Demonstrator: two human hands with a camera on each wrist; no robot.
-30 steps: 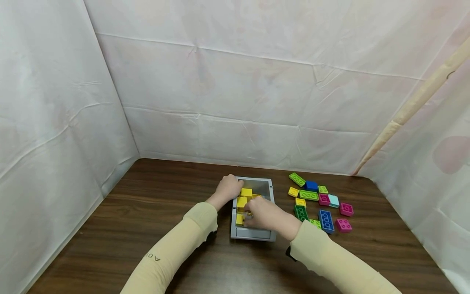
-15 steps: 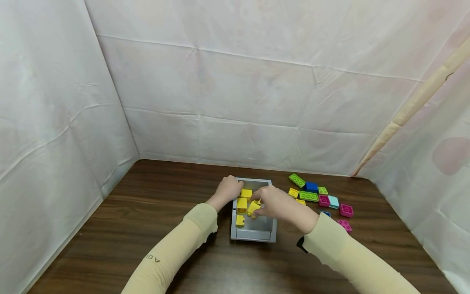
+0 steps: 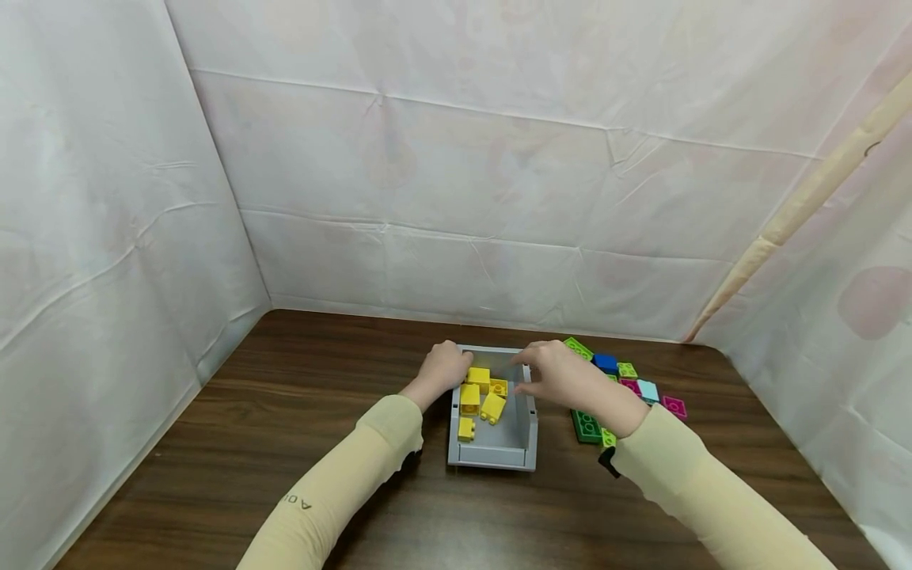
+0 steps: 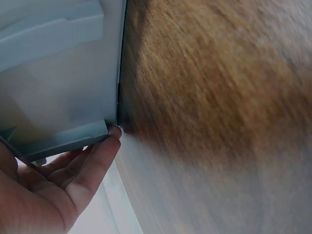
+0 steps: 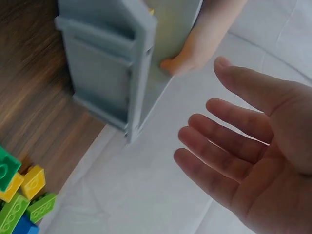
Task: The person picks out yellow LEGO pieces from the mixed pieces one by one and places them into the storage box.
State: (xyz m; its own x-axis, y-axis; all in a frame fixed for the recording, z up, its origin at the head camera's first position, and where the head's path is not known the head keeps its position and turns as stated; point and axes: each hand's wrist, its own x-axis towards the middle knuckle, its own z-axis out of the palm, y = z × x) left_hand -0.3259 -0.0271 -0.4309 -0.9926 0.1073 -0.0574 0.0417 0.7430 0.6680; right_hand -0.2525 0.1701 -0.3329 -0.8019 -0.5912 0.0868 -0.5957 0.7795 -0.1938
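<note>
A grey plastic box (image 3: pixel 492 457) stands on the table with several yellow toy bricks (image 3: pixel 469 397) inside, mostly along its left half. My left hand (image 3: pixel 445 366) grips the box's wall near its far left corner; in the left wrist view its fingers (image 4: pixel 97 163) lie against the outside, thumb side near the rim. Over the box's right wall hovers my right hand (image 3: pixel 563 378), holding nothing. The right wrist view shows its fingers (image 5: pixel 209 178) spread and loosely bent, apart from the box.
Loose bricks lie right of the box, partly behind the right forearm: a dark green brick (image 3: pixel 587 427), a blue brick (image 3: pixel 606 363), a light blue brick (image 3: pixel 647 390) and a pink brick (image 3: pixel 673 407). White cloth (image 3: pixel 456 198) hangs behind the brown table (image 3: pixel 321 356).
My right hand has let go of a yellow brick, left tilted in the middle of the box, and has moved up and right to the box's right wall. The left hand keeps its place.
</note>
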